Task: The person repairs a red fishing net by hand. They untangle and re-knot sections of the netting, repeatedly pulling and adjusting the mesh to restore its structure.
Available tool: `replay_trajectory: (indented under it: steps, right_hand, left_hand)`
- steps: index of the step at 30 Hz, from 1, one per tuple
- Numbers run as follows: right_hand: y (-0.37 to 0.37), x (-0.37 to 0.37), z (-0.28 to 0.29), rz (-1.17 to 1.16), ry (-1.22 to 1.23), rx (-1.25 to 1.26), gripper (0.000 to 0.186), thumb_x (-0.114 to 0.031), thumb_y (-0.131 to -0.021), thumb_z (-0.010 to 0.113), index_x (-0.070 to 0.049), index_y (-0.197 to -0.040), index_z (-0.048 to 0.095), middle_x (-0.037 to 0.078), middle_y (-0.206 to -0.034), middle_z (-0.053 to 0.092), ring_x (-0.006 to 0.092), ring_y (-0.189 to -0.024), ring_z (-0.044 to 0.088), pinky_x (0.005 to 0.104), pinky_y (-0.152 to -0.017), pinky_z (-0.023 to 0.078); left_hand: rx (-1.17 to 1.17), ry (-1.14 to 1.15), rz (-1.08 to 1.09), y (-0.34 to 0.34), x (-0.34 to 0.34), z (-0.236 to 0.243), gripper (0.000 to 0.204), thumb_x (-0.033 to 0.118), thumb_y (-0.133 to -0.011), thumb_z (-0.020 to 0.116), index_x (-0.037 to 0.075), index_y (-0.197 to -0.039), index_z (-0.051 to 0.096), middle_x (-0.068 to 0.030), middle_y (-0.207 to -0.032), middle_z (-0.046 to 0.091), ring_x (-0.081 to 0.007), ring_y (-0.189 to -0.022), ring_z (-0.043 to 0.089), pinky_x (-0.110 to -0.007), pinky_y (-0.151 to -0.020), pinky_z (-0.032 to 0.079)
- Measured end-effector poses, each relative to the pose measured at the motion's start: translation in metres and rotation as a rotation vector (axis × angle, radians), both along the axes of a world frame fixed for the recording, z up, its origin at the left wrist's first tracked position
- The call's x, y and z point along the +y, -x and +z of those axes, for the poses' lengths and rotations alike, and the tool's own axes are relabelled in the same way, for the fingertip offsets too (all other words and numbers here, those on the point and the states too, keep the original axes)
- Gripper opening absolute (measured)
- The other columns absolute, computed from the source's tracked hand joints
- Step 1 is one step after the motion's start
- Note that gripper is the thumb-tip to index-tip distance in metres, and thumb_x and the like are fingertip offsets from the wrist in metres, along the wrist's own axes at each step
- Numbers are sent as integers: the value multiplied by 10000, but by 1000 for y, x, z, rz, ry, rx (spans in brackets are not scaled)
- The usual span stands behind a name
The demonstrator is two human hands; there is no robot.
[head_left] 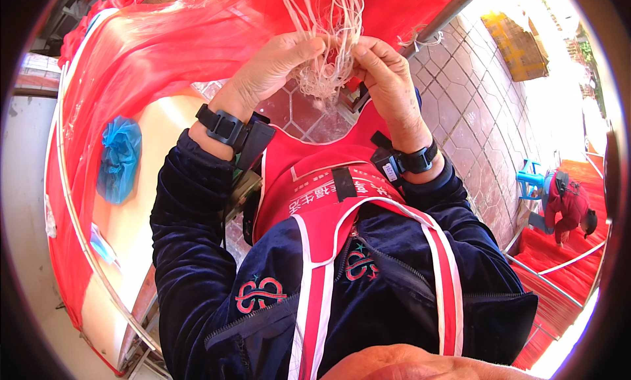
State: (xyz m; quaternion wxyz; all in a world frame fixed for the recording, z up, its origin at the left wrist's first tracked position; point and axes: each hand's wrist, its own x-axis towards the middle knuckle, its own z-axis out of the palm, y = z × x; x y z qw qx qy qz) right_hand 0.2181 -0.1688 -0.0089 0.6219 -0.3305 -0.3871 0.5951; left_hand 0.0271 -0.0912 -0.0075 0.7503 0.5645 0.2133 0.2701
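Both hands are raised in front of my chest at a bundle of pale, stringy cords [323, 71], which hangs from the top of the view and ends in a tangled clump. My left hand [279, 61] is closed, thumb against fingers, on the clump's left side. From the right, my right hand [388, 78] pinches strands between thumb and fingertips. Which single strand each hand grips is too fine to make out. Red netting [204, 35] is draped behind and to the left of the bundle.
A pale tabletop [158, 130] at left carries a crumpled blue plastic bag [119, 160]. A dark pole [447, 19] runs beside the netting. On the paved floor [453, 107] lies a cardboard box [516, 48]. At far right, another person [570, 206] bends near a blue stool [528, 178].
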Motion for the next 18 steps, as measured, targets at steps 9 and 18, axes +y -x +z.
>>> replay_trajectory:
  steps: [9, 18]
  right_hand:
    - [8, 0, -14, 18, 3, -214, 209, -60, -927, 575, 11, -1117, 624, 20, -944, 659, 61, -847, 600, 196, -757, 492]
    - [9, 3, -32, -79, 35, -186, 151, -40, -891, 624, -3, -1033, 659, 20, -921, 663, 64, -837, 601, 195, -752, 491]
  left_hand:
    - [178, 27, 74, 0, -2, -1, 306, 223, -883, 666, 20, -1107, 614, -49, -971, 650, -121, -871, 629, -250, -782, 519]
    - [241, -2, 108, 0, -2, -3, 241, 187, -888, 654, 20, -1060, 636, -39, -932, 656, -99, -831, 632, -226, -740, 519]
